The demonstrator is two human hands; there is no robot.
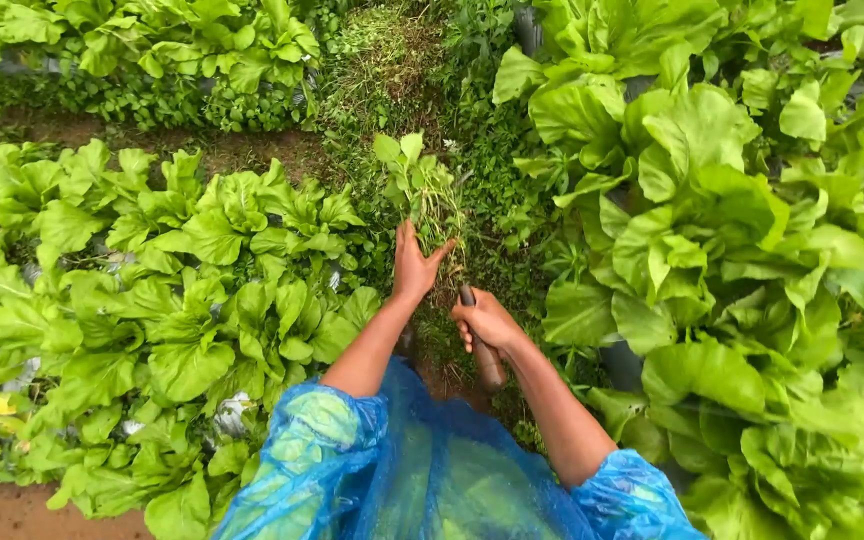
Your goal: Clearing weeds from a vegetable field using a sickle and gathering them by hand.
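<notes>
We are gripping a bunch of weeds (427, 195) in our closed left hand (414, 268) while our right hand (487, 322) is clutching a tool handle (482, 352) just behind it, with weeds remaining ahead.

Outdoor vegetable garden, cultivated beds.
Dense rows of broad-leaved greens (202, 290) left and right (732, 230); weedy grass strip (392, 70) between; bare reddish soil (12, 515) at the lower left edge; pale patches under the leaves, possibly plastic mulch sheeting (237, 410), though largely hidden by foliage.
</notes>
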